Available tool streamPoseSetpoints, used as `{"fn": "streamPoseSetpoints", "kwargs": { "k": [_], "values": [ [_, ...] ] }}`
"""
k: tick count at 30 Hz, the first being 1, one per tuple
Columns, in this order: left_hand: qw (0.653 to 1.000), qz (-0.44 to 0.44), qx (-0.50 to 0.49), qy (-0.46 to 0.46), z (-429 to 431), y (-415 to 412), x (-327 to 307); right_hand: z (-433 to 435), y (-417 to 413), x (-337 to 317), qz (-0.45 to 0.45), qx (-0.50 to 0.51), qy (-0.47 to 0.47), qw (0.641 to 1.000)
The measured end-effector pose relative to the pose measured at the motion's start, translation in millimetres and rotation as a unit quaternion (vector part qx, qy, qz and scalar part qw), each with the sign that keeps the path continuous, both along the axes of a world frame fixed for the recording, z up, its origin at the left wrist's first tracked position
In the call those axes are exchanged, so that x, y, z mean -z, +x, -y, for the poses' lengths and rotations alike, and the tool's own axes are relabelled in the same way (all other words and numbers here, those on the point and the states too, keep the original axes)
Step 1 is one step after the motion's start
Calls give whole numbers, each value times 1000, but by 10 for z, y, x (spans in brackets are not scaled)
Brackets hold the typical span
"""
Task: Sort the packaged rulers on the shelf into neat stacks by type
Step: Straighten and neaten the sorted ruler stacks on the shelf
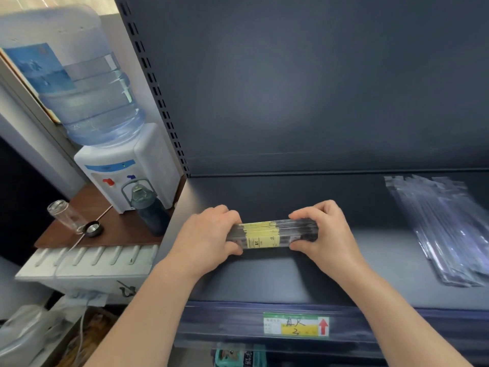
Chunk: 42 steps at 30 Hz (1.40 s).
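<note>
In the head view, a bundle of yellow-labelled rulers [264, 235] is gripped at both ends over the middle of the shelf [291, 276], nearer its front edge than its back wall. The left hand [209, 234] is curled round the bundle's left end and the right hand [324, 231] round its right end. The fingers are wrapped over the top and the thumbs are on the near side, clamped on the packs. The bundle is held parallel to the front edge. Whether its lower side touches the shelf cannot be told, though a shadow lies just under it. A stack of clear-packed rulers [449, 234] lies well apart toward the right end of the shelf, fanned and skewed. A price tag [296, 325] is fixed on the front rail below the bundle, and a water dispenser [127, 165] stands beyond the shelf's left end.

The step in hand is judged to be the squaring-up of the yellow-labelled packs. It is best done with the ends pressed evenly inward and the long edges tapped down on the shelf, so that the labels line up. The slick sleeves are likely to slide, so the grip should be eased only once the bundle is laid flat. It should be set clear of the clear-packed stack, which is judged to need straightening.
</note>
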<state>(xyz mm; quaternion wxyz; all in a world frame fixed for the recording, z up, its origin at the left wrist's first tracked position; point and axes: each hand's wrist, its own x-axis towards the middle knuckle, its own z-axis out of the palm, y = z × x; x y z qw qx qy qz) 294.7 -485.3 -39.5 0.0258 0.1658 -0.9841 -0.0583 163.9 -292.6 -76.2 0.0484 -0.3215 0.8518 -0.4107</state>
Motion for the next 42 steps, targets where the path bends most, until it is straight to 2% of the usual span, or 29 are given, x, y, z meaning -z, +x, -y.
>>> {"fn": "streamPoseSetpoints", "kwargs": {
  "k": [2,4,7,9,10,12,20,25,30,36,39,42],
  "values": [
    [999,-20,9,46,-13,3,-12,-60,-24,-45,3,-7,6,1000],
    [998,-17,11,54,-13,-29,2,-106,-35,-66,-23,-27,72,997],
    [999,34,17,-8,-60,-102,68,-64,58,-58,-171,-48,204,963],
    [995,79,22,-61,-97,-132,127,-4,163,-5,-253,-41,226,940],
    [993,93,23,-76,-111,-137,153,26,209,25,-267,-40,228,936],
    [991,99,26,-82,-108,-175,175,61,215,71,-262,-35,241,934],
    [997,68,45,-11,-164,-334,230,64,-27,35,-222,-33,323,919],
    [994,97,45,13,-277,-131,343,-62,89,86,-156,-77,359,917],
    [991,124,45,-1,-285,-82,310,-108,164,47,-114,-88,392,909],
    [983,175,35,48,-353,28,305,-246,241,9,-74,-124,383,913],
    [985,165,22,35,-307,-21,251,-257,203,-20,-61,-97,343,932],
    [984,176,-8,30,-323,-69,301,-225,189,-12,-62,-71,345,934]
  ]
}}
